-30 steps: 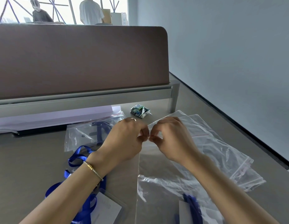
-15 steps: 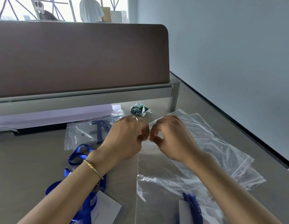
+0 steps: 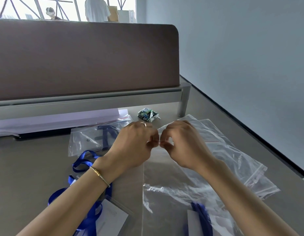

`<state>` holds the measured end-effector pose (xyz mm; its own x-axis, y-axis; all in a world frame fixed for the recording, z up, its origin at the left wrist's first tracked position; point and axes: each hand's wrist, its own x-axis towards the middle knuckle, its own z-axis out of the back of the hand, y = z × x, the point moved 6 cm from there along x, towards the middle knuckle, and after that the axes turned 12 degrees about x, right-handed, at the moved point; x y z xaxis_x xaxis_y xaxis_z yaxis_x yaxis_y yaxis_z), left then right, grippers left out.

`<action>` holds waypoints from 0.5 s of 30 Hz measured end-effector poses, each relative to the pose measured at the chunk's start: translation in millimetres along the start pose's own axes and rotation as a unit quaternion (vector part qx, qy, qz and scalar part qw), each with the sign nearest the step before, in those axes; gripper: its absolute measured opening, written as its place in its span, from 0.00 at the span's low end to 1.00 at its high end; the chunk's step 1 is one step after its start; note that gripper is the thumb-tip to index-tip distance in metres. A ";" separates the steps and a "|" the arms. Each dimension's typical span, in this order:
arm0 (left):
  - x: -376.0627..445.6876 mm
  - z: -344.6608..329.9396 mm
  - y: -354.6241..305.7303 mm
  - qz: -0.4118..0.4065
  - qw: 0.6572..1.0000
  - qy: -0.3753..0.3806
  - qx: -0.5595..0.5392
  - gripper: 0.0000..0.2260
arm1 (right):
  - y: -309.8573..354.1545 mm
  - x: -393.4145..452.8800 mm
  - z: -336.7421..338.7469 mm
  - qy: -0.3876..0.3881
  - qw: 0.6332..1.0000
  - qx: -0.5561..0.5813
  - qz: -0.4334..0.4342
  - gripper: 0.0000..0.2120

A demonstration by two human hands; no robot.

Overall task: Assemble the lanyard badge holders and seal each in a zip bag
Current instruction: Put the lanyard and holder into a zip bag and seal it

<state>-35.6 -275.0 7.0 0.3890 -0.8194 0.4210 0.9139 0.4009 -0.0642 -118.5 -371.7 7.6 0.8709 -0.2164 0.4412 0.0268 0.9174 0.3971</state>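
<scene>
- Two hands, the left hand [image 3: 132, 143] and right hand [image 3: 183, 143], stay pinching the zip bag [image 3: 166, 181] mouth; nothing visibly shifted.
- Sealing seems unfinished; a filled bag [image 3: 90, 138] lies at ten o'clock.

We lose the zip bag [image 3: 166, 181] mouth behind the left hand [image 3: 134, 147] and right hand [image 3: 183, 145] | its badge holder [image 3: 193, 222] and blue lanyard [image 3: 201, 217] run off the near edge | small far packet [image 3: 148, 114] print unreadable
</scene>
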 end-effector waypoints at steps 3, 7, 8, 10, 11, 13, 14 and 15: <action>0.1 2.0 1.0 -0.011 1.000 -0.015 0.002 0.09 | -1.9 0.7 0.4 0.006 1.000 0.015 -0.003 0.03; 0.3 2.4 5.5 -0.004 1.000 -0.020 -0.002 0.08 | -10.1 0.6 3.9 0.007 1.000 0.016 -0.021 0.02; -0.1 2.9 4.8 -0.002 1.000 -0.019 -0.006 0.07 | -10.5 0.1 4.7 0.005 1.000 0.014 -0.020 0.02; -0.9 3.3 1.7 -0.007 1.000 -0.013 -0.004 0.04 | -7.7 -0.2 4.4 0.005 1.000 -0.001 -0.007 0.03; -1.0 3.1 0.1 -0.011 1.000 -0.012 -0.001 0.04 | -5.5 -0.4 4.1 0.005 1.000 -0.007 -0.001 0.03; -0.9 3.9 -3.2 -0.019 1.000 -0.016 -0.002 0.03 | -3.0 -0.8 4.2 0.001 1.000 -0.009 0.006 0.03; -0.5 4.5 -4.5 -0.023 1.000 -0.019 -0.001 0.02 | -2.1 -0.9 4.4 -0.001 1.000 -0.009 0.009 0.03; -0.2 4.6 -5.3 -0.026 0.999 -0.023 -0.001 0.02 | -1.7 -0.8 3.8 -0.001 1.000 -0.009 0.011 0.03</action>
<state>-41.0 -275.0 11.4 0.3350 -0.8192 0.4656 0.9331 0.3570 -0.0433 -121.1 -374.4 9.7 0.8702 -0.1972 0.4516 0.0163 0.9274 0.3736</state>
